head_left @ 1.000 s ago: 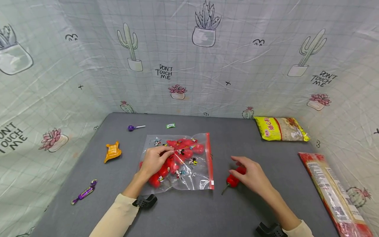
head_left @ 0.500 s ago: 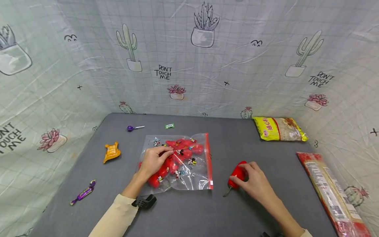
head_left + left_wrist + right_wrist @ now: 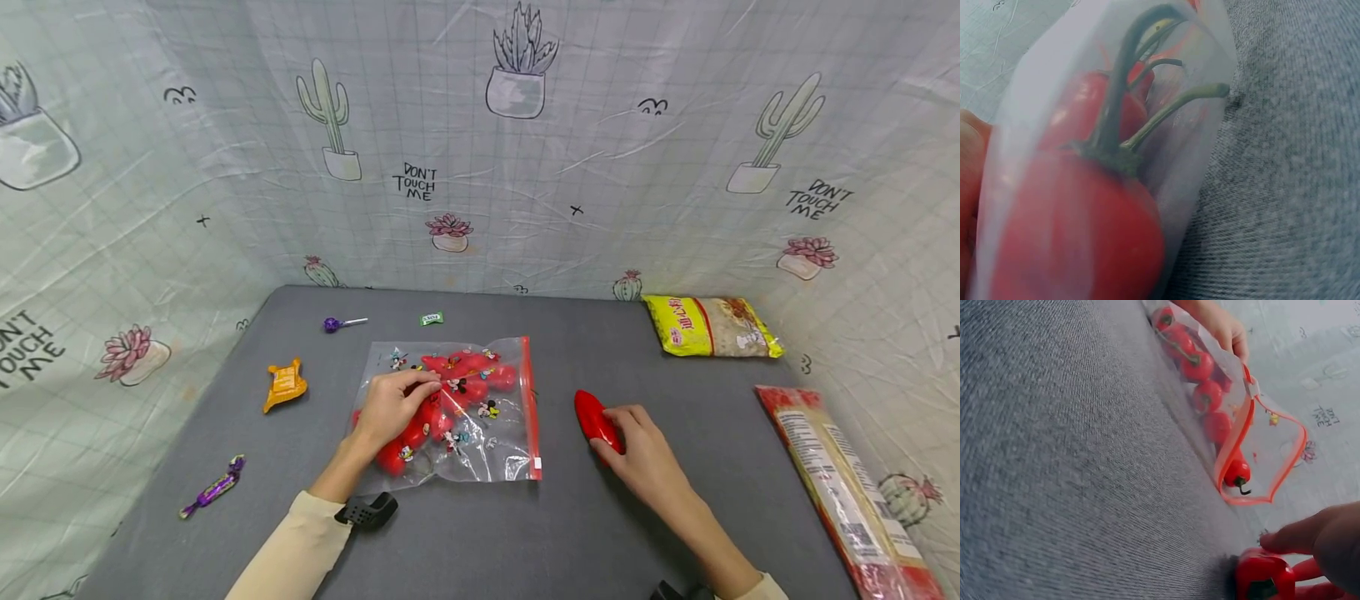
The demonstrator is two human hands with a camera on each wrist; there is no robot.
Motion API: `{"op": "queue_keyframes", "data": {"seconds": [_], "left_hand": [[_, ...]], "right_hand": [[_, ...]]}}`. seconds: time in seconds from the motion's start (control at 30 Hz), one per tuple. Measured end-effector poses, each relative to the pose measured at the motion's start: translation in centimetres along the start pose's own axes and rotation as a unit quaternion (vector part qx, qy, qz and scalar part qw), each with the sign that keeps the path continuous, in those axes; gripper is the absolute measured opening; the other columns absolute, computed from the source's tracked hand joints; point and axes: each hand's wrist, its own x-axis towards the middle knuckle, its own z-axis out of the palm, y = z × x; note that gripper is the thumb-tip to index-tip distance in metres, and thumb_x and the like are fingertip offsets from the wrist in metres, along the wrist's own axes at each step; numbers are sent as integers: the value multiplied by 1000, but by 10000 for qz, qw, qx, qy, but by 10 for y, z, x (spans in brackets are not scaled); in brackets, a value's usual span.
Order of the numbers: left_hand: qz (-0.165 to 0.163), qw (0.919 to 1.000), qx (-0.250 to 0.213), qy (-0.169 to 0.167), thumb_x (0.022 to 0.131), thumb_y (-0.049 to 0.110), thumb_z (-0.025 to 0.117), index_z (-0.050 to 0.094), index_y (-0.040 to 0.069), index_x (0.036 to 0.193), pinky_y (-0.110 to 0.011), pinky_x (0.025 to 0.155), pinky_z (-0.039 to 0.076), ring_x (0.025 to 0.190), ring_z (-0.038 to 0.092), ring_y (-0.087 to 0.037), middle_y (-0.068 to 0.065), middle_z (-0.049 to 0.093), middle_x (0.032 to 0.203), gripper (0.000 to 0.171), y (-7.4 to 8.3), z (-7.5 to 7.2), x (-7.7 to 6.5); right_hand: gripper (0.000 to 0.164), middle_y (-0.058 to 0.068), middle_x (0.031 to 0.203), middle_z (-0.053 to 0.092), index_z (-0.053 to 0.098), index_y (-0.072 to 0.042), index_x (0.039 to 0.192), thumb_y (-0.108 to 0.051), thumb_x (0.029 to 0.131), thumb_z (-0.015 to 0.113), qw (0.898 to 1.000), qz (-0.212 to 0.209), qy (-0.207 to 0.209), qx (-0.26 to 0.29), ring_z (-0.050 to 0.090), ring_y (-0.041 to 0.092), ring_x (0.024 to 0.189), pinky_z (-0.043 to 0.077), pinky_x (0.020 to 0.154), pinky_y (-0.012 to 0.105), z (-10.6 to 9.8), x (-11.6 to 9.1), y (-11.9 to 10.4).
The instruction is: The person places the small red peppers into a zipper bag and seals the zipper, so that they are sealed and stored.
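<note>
A clear zip bag [image 3: 495, 450] with a red zip edge lies on the grey table, its opening facing right. Inside it are several red peppers [image 3: 465, 387] with green stems [image 3: 1107, 112]. My left hand [image 3: 390, 408] pinches the bag's upper film near its middle. To the right of the bag, my right hand [image 3: 648, 458] grips a red pepper [image 3: 592, 414] between thumb and fingers. Its tapered end points away and to the left, while the green stem end [image 3: 1263, 589] faces the right wrist camera. In that view the bag's mouth [image 3: 1300, 440] stands apart as a loop.
Left of the bag lie an orange wrapped snack [image 3: 286, 384] and a purple wrapped candy [image 3: 213, 487]. Behind it are a purple lollipop [image 3: 332, 324] and a small green candy [image 3: 432, 318]. A yellow food packet [image 3: 712, 327] and a long red-ended packet [image 3: 843, 483] lie right.
My right hand has come down onto the loose pepper and taken hold of it. The pepper has turned, from stem towards me to tapered end pointing away. My left hand stays put.
</note>
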Motion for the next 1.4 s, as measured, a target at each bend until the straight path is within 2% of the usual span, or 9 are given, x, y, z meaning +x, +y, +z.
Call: {"op": "queue_keyframes", "data": {"seconds": [0.07, 0.17, 0.27, 0.47, 0.63, 0.73, 0.97, 1.4], "left_hand": [[-4, 10000, -18, -2, 81, 21, 74, 76, 12, 90, -32, 80, 56, 88, 70, -12, 0, 75, 91, 12, 0, 0, 0], [-22, 10000, -19, 11, 81, 20, 74, 76, 12, 89, -32, 80, 56, 88, 70, -12, 1, 74, 91, 12, 1, 0, 1], [-33, 10000, -31, 17, 80, 19, 74, 76, 12, 89, -32, 80, 56, 87, 70, -12, 1, 74, 90, 11, 2, -1, 1], [-58, 10000, 20, 7, 81, 19, 74, 76, 11, 90, -33, 80, 56, 88, 70, -13, 1, 74, 91, 12, 1, 0, 1], [-55, 10000, 53, 18, 81, 20, 74, 76, 12, 90, -33, 80, 56, 87, 71, -13, 1, 74, 90, 12, 1, 0, 0], [-38, 10000, 49, 30, 81, 19, 74, 76, 11, 90, -33, 80, 57, 87, 71, -13, 1, 75, 90, 12, 0, 1, 0], [-51, 10000, 29, -3, 81, 21, 74, 76, 12, 90, -32, 80, 56, 87, 70, -12, 1, 74, 91, 13, 0, 1, 0], [-121, 9999, -6, -27, 81, 22, 74, 76, 14, 91, -30, 81, 56, 89, 70, -10, 3, 74, 92, 13, -1, 1, -1]], "right_hand": [[49, 12, 110, 57, 61, -3, 115, -26, 76, 78, 9999, 111, -108, -75, 57, 22, 89, 54, 68, 35, -2, 1, 0], [57, 12, 109, 57, 58, -4, 120, -31, 73, 78, 9978, 347, -511, -253, 56, 22, 86, 52, 66, 35, -8, 1, 0], [60, 14, 108, 59, 56, -4, 123, -29, 73, 78, 9948, 407, -840, -418, 56, 22, 84, 52, 66, 37, -13, 2, 1], [54, 15, 103, 63, 57, -1, 120, -21, 74, 77, 9935, 490, -988, -271, 56, 20, 81, 51, 65, 36, -17, 6, 7], [45, 12, 94, 63, 58, 2, 113, -18, 76, 75, 9931, 661, -961, -82, 52, 17, 73, 45, 57, 26, -18, 10, 8], [42, 11, 92, 62, 59, 2, 111, -19, 77, 74, 9945, 637, -835, -59, 52, 18, 72, 44, 56, 24, -20, 12, 7], [43, 12, 100, 63, 60, -1, 113, -20, 78, 73, 9973, 437, -596, -48, 53, 19, 77, 50, 63, 28, -22, 18, -3], [48, 13, 108, 62, 58, -3, 119, -23, 78, 74, 9971, 365, -663, 86, 56, 21, 86, 57, 72, 37, -13, 42, -17]]}}
